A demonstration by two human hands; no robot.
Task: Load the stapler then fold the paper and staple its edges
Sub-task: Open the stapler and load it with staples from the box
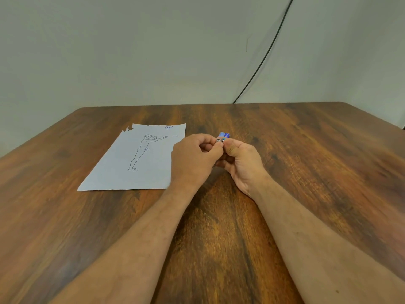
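Between both hands (219, 156), small stapler (223, 137).

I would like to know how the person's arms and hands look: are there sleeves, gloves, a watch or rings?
Both forearms are bare up to the lower edge of the picture; no sleeve shows. The left hand and the right hand wear no gloves. No watch or bracelet is on either wrist. I see no ring, though some fingers are hidden. The forearms have light hair.
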